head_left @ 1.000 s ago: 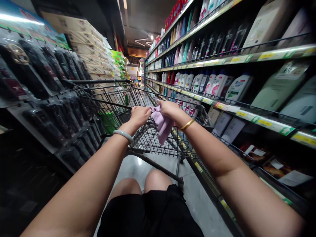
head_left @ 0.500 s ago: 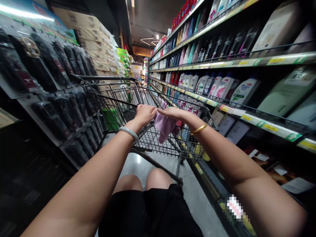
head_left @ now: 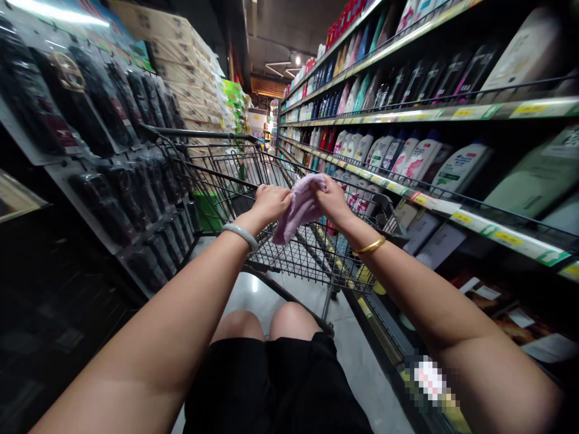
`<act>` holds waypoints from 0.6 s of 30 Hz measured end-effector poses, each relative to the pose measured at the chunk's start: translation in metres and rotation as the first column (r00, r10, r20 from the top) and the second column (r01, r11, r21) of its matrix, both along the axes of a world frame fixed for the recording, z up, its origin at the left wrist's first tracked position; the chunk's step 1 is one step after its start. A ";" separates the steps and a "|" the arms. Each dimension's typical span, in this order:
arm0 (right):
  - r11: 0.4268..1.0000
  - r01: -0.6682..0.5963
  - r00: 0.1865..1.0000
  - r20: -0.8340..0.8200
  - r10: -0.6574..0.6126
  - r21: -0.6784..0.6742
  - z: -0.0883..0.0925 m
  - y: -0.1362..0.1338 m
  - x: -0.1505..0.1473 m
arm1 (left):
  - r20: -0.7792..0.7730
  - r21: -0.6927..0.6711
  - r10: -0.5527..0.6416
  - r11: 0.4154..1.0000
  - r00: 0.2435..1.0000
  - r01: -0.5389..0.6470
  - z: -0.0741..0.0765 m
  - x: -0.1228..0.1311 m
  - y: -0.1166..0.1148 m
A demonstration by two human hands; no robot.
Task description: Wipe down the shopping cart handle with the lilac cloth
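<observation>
Left hand (head_left: 270, 204) and right hand (head_left: 332, 201) were each closed on the cloth (head_left: 298, 210), bunched between them over the near end of the cart (head_left: 294, 263); with neither clearly gripping the cart, it might drift into the shelves (head_left: 452, 209).

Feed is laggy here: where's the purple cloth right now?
Head view, centre: the purple cloth is held between the left hand and the right hand, over the shopping cart.
</observation>
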State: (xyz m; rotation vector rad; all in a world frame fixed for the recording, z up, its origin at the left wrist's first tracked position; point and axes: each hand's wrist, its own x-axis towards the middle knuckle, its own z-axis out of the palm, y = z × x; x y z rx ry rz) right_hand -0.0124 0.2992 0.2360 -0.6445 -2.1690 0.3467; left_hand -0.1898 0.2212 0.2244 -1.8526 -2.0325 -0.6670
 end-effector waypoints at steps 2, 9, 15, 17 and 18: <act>0.987 -0.045 0.996 0.081 0.033 0.153 -0.005 -0.006 0.004 | 0.002 -0.004 -0.001 1.000 1.000 0.001 0.000 -0.001 0.000; 0.641 -0.382 0.879 0.476 0.028 0.666 -0.078 -0.014 0.044 | 0.003 0.010 -0.006 1.000 1.000 0.006 -0.001 -0.003 -0.001; 0.566 -0.435 0.825 0.562 -0.061 0.700 -0.090 -0.018 0.062 | -0.001 0.009 -0.008 1.000 1.000 0.008 -0.001 -0.003 -0.003; 0.605 -0.333 0.881 0.468 -0.074 0.723 -0.080 -0.018 0.061 | -0.002 0.015 -0.005 1.000 1.000 0.005 -0.001 -0.003 -0.002; 0.623 -0.298 0.899 0.433 -0.072 0.723 -0.077 -0.018 0.060 | -0.002 0.018 -0.005 1.000 1.000 0.005 -0.002 -0.003 -0.001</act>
